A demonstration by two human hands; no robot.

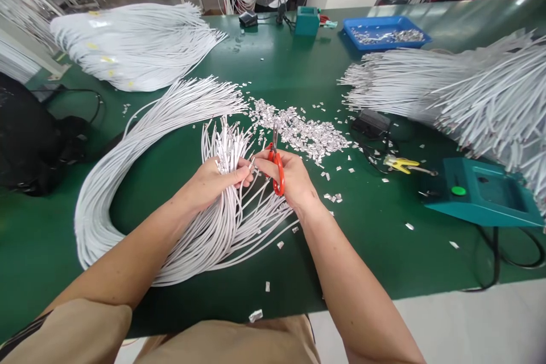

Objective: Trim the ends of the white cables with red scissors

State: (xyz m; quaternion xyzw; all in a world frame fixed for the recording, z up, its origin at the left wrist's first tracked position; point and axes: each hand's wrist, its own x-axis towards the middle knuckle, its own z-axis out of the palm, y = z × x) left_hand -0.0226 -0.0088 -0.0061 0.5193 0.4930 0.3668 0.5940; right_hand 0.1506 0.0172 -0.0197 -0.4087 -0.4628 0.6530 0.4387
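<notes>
Head view. The left hand [211, 179] is closed round a bundle of white wires [230, 205], near its cut ends, which stand up above the fist; gripping so high presumably keeps the ends gathered and within reach of the other hand. Its thumb and fingers come close to the fingertips of the right hand [294, 173], which seem to pinch a single wire end; the overlap there is too small to tell which hand has it. The right hand also grips red-handled scissors [279, 173], tucked against the fingers with the blades pointing away from the body, probably so that thumb and forefinger stay free. Whether the blades are parted, I cannot tell from here.

The bundle's long part curves round to the left in a loop [98, 199] on the green table [362, 250], an arrangement that likely saves room. Small silvery scraps [315, 133] lie heaped just beyond the hands, with a few strewn nearer. A blue tray [392, 44] at the back holds similar bits. Further piles of wires, on the left [132, 42] and on the right [405, 77], lie apart from the working spot, perhaps to leave elbow room.
</notes>
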